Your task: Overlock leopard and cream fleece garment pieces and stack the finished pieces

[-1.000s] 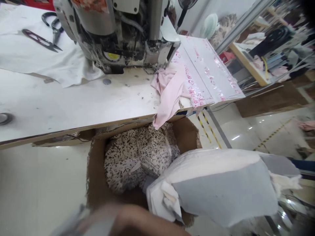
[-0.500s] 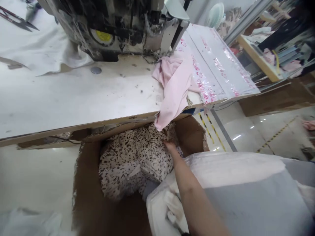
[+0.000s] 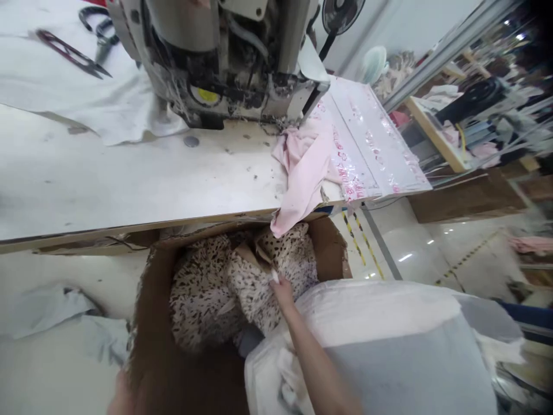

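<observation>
My right hand (image 3: 283, 291) is closed on a brown-spotted, cream-coloured cloth (image 3: 254, 288), and a small white bit shows at its fingertips. The cloth lies bunched in an open cardboard box (image 3: 149, 311) under the table edge. At the box's left wall, low in the view, my left hand (image 3: 121, 396) shows only in part. It is blurred and touches or nearly touches the rim; its fingers cannot be made out. A pink cloth (image 3: 300, 181) hangs over the table edge above the spotted cloth.
A linty sewing machine (image 3: 228, 69) stands on the white table (image 3: 108, 184). Thread snips (image 3: 73, 55) and scissors (image 3: 103, 37) lie on white cloth at left. A large white-and-grey bundle (image 3: 389, 340) sits right of the box. Pale cloth (image 3: 56, 314) lies on the floor.
My right hand has drawn back toward me, pulling up a fold of the spotted cloth. My left hand has come into view at the box's left side. The camera view has shifted.
</observation>
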The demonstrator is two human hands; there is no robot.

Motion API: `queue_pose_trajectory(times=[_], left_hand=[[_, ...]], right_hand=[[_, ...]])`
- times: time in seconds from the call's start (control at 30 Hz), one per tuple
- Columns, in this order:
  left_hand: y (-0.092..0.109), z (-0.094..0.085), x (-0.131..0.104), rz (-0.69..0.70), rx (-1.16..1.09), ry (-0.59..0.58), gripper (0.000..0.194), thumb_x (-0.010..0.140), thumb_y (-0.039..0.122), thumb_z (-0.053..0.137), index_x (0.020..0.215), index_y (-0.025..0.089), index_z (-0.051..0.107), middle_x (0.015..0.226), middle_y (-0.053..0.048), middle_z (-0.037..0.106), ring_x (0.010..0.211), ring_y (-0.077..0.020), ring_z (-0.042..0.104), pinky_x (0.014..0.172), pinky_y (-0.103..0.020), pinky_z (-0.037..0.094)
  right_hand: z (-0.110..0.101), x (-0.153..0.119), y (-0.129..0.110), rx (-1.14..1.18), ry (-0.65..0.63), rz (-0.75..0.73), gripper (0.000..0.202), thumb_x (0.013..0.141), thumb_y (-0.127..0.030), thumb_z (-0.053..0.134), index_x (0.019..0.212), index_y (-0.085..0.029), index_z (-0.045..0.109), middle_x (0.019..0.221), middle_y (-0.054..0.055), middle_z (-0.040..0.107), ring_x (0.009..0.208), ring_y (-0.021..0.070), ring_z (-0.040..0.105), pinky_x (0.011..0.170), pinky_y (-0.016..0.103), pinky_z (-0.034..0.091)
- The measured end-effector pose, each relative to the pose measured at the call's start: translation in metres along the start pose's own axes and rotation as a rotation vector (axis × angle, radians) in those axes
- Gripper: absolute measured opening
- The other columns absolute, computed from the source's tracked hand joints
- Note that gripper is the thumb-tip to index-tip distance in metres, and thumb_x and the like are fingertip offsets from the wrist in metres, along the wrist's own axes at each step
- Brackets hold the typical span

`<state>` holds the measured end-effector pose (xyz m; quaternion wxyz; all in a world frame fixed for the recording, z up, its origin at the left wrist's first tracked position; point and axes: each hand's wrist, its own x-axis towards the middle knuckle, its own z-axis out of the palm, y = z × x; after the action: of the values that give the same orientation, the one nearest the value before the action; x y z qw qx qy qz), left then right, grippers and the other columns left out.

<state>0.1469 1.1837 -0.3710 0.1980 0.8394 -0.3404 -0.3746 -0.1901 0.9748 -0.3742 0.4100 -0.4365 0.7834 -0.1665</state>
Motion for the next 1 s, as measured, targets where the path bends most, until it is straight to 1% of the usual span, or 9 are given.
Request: queue_pose_trajectory(times=[0.23,0.33,0.4,0.53,0.63,0.73,0.83,0.9,1.0], left_hand=[[0.024,-0.004,-0.007,0.001,-0.158,-0.024,0.05,0.067,0.048,0.05,0.107,0.018,0.042,0.099,-0.013,0.058,0.1,-0.033,0.056,0.093,-0.05,0.041],[0.04,-0.028,-0.013,-0.047,-0.34,-0.03,0.069,0.066,0.049,0.05,0.123,0.017,0.031,0.121,-0.017,0.049,0.112,-0.0331,0.049,0.096,-0.049,0.04],[0.053,-0.051,-0.016,-0.05,-0.391,0.047,0.075,0.067,0.047,0.048,0.131,0.016,0.025,0.134,-0.018,0.037,0.122,-0.0341,0.039,0.099,-0.052,0.035],[0.085,-0.093,-0.024,0.031,-0.129,0.161,0.066,0.069,0.032,0.042,0.132,0.017,0.03,0.135,-0.015,0.038,0.124,-0.0331,0.037,0.097,-0.055,0.035],[0.117,-0.108,-0.039,0.276,0.045,0.193,0.054,0.074,0.03,0.039,0.126,0.017,0.039,0.132,-0.014,0.043,0.121,-0.0319,0.041,0.099,-0.054,0.035],[0.156,-0.105,-0.063,0.652,0.178,0.248,0.043,0.078,0.035,0.044,0.118,0.02,0.045,0.128,-0.012,0.046,0.116,-0.0293,0.046,0.1,-0.048,0.037],[0.193,-0.087,-0.086,0.877,0.272,0.171,0.037,0.08,0.032,0.047,0.116,0.021,0.046,0.126,-0.012,0.047,0.111,-0.0263,0.05,0.091,-0.042,0.045],[0.209,-0.072,-0.097,0.985,0.314,0.096,0.031,0.082,0.028,0.047,0.112,0.021,0.049,0.123,-0.012,0.05,0.111,-0.0243,0.051,0.088,-0.038,0.048],[0.212,-0.051,-0.107,1.117,0.32,-0.002,0.024,0.082,0.02,0.045,0.104,0.022,0.055,0.114,-0.009,0.057,0.106,-0.0188,0.055,0.087,-0.03,0.048]], right_hand=[[0.018,-0.088,-0.039,0.055,-0.216,-0.206,0.013,0.06,-0.025,0.044,0.049,-0.019,0.039,0.05,-0.005,0.031,0.053,0.0108,0.035,0.051,0.021,0.026],[0.026,-0.118,-0.059,0.078,-0.317,-0.297,0.014,0.057,-0.021,0.044,0.047,-0.019,0.034,0.051,-0.006,0.028,0.054,0.0101,0.034,0.052,0.021,0.025],[0.03,-0.13,-0.066,0.09,-0.361,-0.339,0.015,0.056,-0.02,0.045,0.047,-0.019,0.033,0.051,-0.006,0.029,0.055,0.0099,0.034,0.053,0.021,0.026],[0.035,-0.134,-0.063,0.092,-0.381,-0.363,0.017,0.056,-0.015,0.047,0.047,-0.018,0.032,0.05,-0.006,0.031,0.055,0.0096,0.035,0.053,0.021,0.025],[0.039,-0.129,-0.052,0.099,-0.37,-0.35,0.019,0.057,-0.013,0.048,0.047,-0.018,0.033,0.051,-0.006,0.031,0.055,0.0098,0.035,0.055,0.021,0.026],[0.042,-0.128,-0.044,0.122,-0.372,-0.344,0.019,0.058,-0.013,0.052,0.048,-0.018,0.036,0.054,-0.005,0.035,0.06,0.0112,0.039,0.062,0.022,0.032],[0.039,-0.127,-0.037,0.178,-0.385,-0.316,0.013,0.06,-0.016,0.056,0.052,-0.019,0.046,0.057,-0.004,0.044,0.066,0.0133,0.045,0.069,0.024,0.037],[0.032,-0.121,-0.028,0.236,-0.367,-0.265,0.005,0.063,-0.02,0.057,0.068,-0.02,0.057,0.07,-0.002,0.056,0.075,0.0151,0.052,0.073,0.025,0.04],[0.02,-0.096,-0.002,0.31,-0.241,-0.107,0.031,0.075,-0.028,0.046,0.103,-0.02,0.056,0.104,0.005,0.059,0.097,0.0178,0.053,0.086,0.029,0.04]])
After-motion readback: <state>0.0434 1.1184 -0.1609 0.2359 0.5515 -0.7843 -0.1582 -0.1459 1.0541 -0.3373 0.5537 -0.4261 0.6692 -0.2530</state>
